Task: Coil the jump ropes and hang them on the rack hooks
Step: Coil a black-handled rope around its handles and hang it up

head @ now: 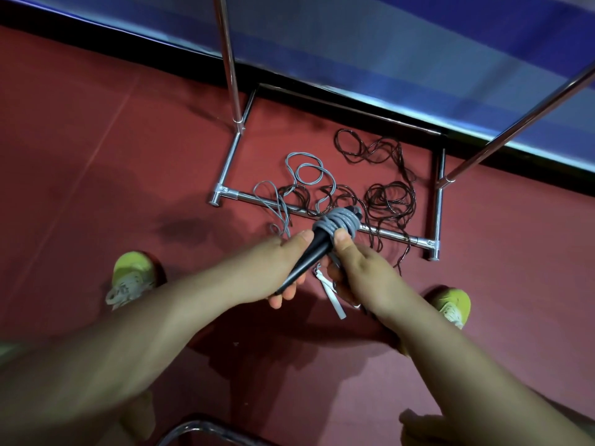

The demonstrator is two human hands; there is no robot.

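With the left hand (273, 268) gripping the black handle (309, 255) above the floor and the right hand (351, 268) pinching the grey rope (338, 222) wound on it, I think each turn should lie tight beside the previous one.

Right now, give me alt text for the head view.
Both hands grip a black jump-rope handle, the left hand low, the right hand beside grey rope coils. More grey rope and dark rope lie tangled across the chrome rack base.

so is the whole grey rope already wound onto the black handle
No, only part of the grey jump rope is wrapped round the black plastic handle; several loose grey loops lie on the red floor.
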